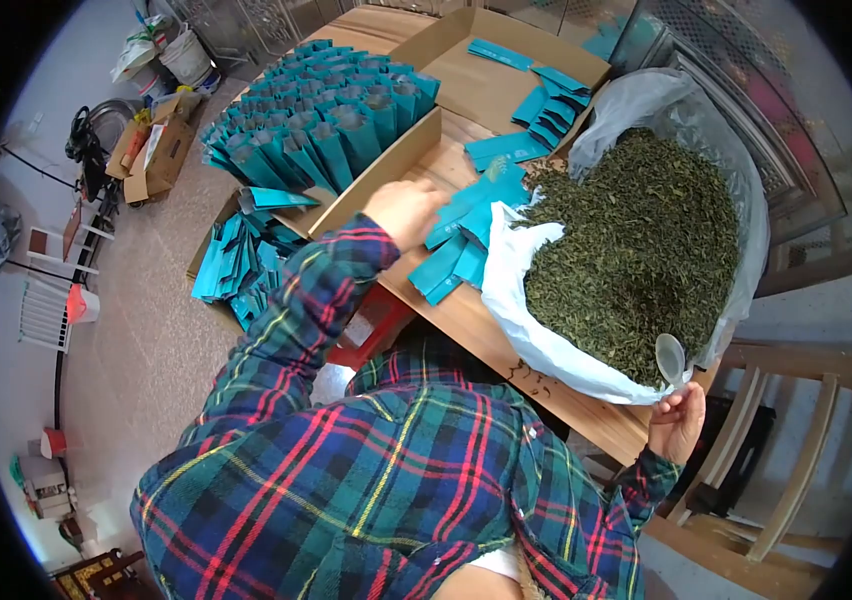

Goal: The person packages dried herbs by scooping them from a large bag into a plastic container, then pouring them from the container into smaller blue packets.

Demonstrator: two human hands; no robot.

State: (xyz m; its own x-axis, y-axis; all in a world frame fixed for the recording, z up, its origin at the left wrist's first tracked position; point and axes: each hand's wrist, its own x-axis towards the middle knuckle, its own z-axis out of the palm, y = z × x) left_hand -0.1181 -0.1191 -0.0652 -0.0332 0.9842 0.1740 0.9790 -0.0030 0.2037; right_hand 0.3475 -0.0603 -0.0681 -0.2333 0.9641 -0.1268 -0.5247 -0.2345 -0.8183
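Note:
My right hand (678,420) is closed around the handle end of a small translucent scoop (669,356), at the near right rim of a big plastic bag (518,300). Dark green dried leaves, like loose tea (636,240), fill this bag. My left hand (404,213) is over the near edge of a cardboard box, its fingers curled beside flat teal packets (466,212) on the table. Whether anything is between those fingers is hidden. In the box, many teal pouches (331,115) stand upright in rows with their tops open.
Below the table's left side, another carton holds loose teal packets (231,262). A shallow cardboard box (446,85) at the back has more flat packets. A red stool (371,330) is under the wooden table (586,410). Wooden chair slats (796,465) stand at right.

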